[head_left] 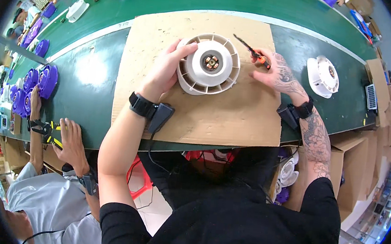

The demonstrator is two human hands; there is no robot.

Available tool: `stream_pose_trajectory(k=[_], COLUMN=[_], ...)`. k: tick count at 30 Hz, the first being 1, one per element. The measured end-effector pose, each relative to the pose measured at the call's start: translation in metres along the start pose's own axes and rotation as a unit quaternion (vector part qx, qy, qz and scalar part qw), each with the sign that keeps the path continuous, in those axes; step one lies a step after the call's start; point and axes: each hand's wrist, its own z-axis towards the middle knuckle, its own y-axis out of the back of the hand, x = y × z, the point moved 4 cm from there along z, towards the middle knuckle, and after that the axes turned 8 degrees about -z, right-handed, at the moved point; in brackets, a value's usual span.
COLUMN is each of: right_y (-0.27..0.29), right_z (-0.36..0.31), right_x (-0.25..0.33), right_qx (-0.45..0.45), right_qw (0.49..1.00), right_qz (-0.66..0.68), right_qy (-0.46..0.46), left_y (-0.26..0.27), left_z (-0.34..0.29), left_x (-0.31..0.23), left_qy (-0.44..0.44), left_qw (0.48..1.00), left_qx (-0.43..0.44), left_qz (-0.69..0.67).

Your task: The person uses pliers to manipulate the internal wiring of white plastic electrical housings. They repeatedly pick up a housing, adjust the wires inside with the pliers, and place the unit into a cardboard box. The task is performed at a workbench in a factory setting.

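White housing steadied by the left rim, tool held apart at its right.
I have my left hand (170, 64) clamped on the round white housing (211, 64), thumb over the rim, seemingly so that the copper-toned centre faces up and unobstructed. My right hand (276, 75) is closed on the orange-and-black handle of a slim dark tool (250, 49), its tip pointing far and left, clear of the rim. The cardboard sheet (219, 117) beneath probably guards the surface; its near edge lies close to that of the desk (86, 98). I judge the near side roomiest for moving; right, beyond the sheet, sits a second white housing (322, 76).
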Motion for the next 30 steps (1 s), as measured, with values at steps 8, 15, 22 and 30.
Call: stream_pose_trajectory(k=[8, 15, 22, 30], right_y=[0.033, 0.074, 0.077, 0.088], right_z=[-0.002, -0.001, 0.008, 0.019], right_x=[0.030, 0.133, 0.176, 0.207], right_qx=[-0.101, -0.131, -0.112, 0.010], right_qw=[0.984, 0.831, 0.749, 0.769], right_qz=[-0.120, -0.463, -0.581, -0.572], right_qy=[0.088, 0.280, 0.299, 0.284], left_y=[0.010, 0.003, 0.008, 0.009], left_z=[0.003, -0.007, -0.001, 0.000], left_x=[0.001, -0.003, 0.007, 0.007], left_qy=[0.006, 0.005, -0.006, -0.070], left_qw=[0.999, 0.992, 0.995, 0.992], left_qx=[-0.025, -0.021, -0.056, -0.083], left_qz=[0.038, 0.121, 0.087, 0.067])
